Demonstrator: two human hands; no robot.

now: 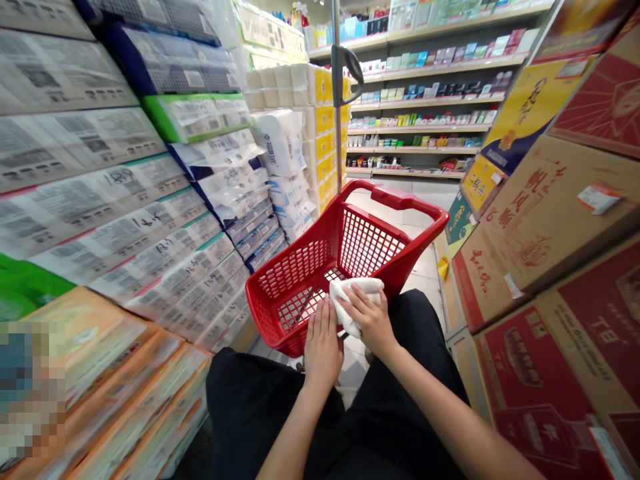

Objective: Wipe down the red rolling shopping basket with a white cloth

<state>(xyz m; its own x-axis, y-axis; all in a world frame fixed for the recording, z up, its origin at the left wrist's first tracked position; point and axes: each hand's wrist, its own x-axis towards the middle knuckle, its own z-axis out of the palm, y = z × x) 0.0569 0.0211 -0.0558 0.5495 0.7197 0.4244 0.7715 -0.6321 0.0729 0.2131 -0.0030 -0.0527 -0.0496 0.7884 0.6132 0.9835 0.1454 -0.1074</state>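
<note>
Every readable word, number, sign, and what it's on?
"一帆风顺": brown carton, right.
"二锅头", probably: yellow carton beyond it.
"TB": brown-and-red carton below.
Too small or blurred: handwritten numbers on white packs, price tags, other print on packs, cartons, shelf goods.

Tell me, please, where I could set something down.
Bare mesh floor shows inside the red basket, beyond the left hand; a narrow tiled strip lies between basket and cartons. The right hand and white cloth crowd the basket's near side; stacked packs fill the left.
</note>
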